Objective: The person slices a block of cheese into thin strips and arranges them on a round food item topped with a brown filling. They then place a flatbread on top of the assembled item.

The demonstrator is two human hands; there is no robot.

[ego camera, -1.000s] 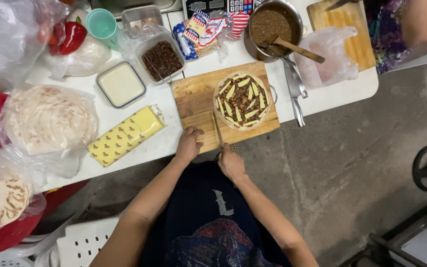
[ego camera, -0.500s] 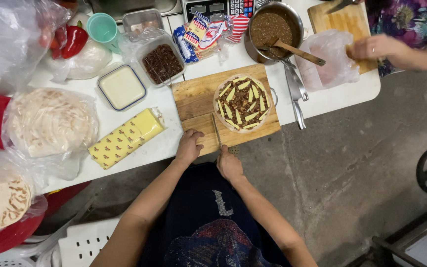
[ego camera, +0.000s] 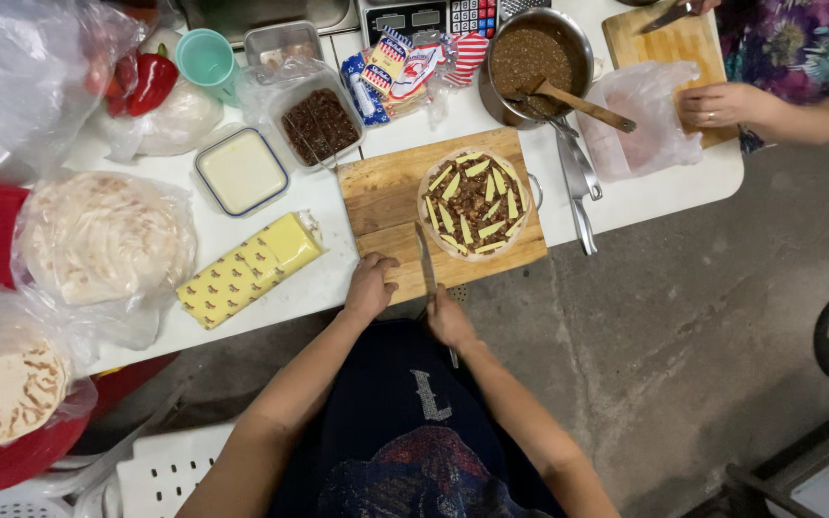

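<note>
My right hand (ego camera: pixel 451 319) grips the handle of a knife (ego camera: pixel 426 261), whose blade lies across the near part of the wooden cutting board (ego camera: pixel 386 192). Resting at the board's near edge, my left hand (ego camera: pixel 371 285) has its fingers curled on the wood, and I cannot tell whether they pinch a small piece. A round flatbread (ego camera: pixel 475 202) topped with dark meat and yellow cheese strips sits on the board's right half.
A yellow cheese block (ego camera: pixel 249 268) in its wrapper, a lidded white tub (ego camera: pixel 241 171) and a meat container (ego camera: pixel 319 124) lie left of the board. Bagged flatbreads (ego camera: pixel 103 237) are further left. Behind stands a pot (ego camera: pixel 541 63) with a wooden spoon. Another person's hand (ego camera: pixel 722 103) works at the far right.
The other person's hand has moved in over the plastic bag at the far right. My own hands and the knife have barely shifted.
</note>
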